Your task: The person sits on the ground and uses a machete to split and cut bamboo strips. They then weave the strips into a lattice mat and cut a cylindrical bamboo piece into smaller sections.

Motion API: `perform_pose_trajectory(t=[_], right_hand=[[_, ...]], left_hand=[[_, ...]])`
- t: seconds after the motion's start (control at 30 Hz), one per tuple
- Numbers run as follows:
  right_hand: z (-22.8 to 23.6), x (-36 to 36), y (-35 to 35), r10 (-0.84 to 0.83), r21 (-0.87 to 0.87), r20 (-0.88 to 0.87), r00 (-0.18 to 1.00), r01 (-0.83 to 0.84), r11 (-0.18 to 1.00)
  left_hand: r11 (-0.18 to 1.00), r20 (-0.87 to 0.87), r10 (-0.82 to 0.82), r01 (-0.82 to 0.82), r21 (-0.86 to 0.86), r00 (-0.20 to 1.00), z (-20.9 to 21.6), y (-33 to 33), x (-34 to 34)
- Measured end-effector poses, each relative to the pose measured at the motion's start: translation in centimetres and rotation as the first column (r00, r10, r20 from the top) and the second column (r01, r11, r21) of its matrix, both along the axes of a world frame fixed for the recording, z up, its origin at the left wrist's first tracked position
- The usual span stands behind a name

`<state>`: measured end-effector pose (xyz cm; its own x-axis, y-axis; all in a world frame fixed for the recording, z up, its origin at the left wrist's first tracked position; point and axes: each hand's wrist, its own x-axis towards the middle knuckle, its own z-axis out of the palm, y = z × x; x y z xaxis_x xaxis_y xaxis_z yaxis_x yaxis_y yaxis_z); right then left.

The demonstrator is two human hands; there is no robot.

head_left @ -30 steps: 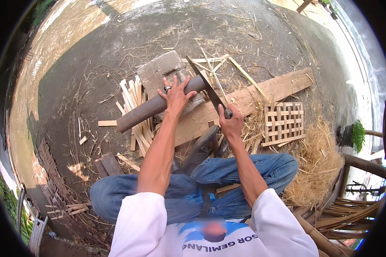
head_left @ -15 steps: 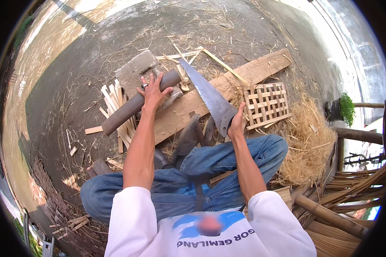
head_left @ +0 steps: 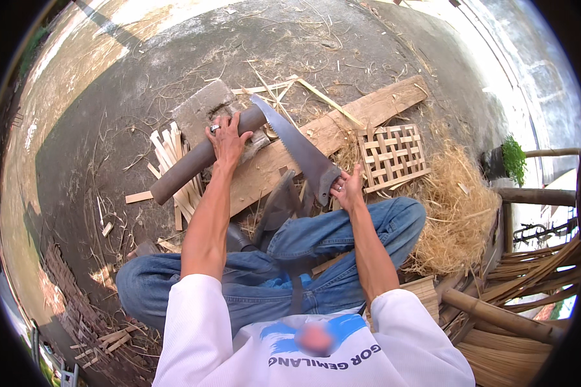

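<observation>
My left hand (head_left: 226, 141) lies over the upper part of a dark brown round pole (head_left: 190, 166), with its fingers curled round the far side and a ring showing. The pole slants across a rough stone block (head_left: 203, 103) and a pale bundle of split strips. In my right hand (head_left: 348, 187) is the handle end of a handsaw (head_left: 300, 147), gripped with the fingers beneath and the thumb apart. Its toothed blade points up and left, with the tip by the pole's upper end. Whether the blade touches the pole, I cannot tell.
A long wooden plank (head_left: 381, 106) runs diagonally beneath the saw. To the right sit a woven strip panel (head_left: 394, 155) and a heap of straw-like shavings (head_left: 458, 213). Split strips (head_left: 170, 138) lie under the pole. Bamboo poles (head_left: 497, 316) stand at the lower right.
The saw has shifted left and turned, bringing its tip closer to the pole's upper end. My right hand has rolled palm-up, and my left fingers have drawn closer together on the pole.
</observation>
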<state>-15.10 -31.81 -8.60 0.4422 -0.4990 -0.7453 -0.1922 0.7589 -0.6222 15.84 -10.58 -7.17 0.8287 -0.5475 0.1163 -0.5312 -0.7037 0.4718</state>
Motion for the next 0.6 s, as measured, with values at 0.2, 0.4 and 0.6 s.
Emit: perform_pose_trajectory(t=[0.2,0.4,0.6], right_hand=[[1.0,0.1,0.7,-0.027,-0.365,-0.307,0.951,-0.091,0.927],[5.4,4.8,2.1,0.128,-0.773,-0.204,0.971,-0.24,0.587],[11.4,9.5,4.3,0.461,-0.803,-0.013,0.887,-0.284,0.524]], left_hand=[[1.0,-0.022,0.014,-0.014,0.021,1.0,3.0,0.0,-0.8],[1.0,-0.2,-0.024,0.022,-0.013,0.98,7.1,1.3,-0.9],[0.926,-0.402,-0.297,0.158,-0.343,0.866,13.9,0.7,-2.1]])
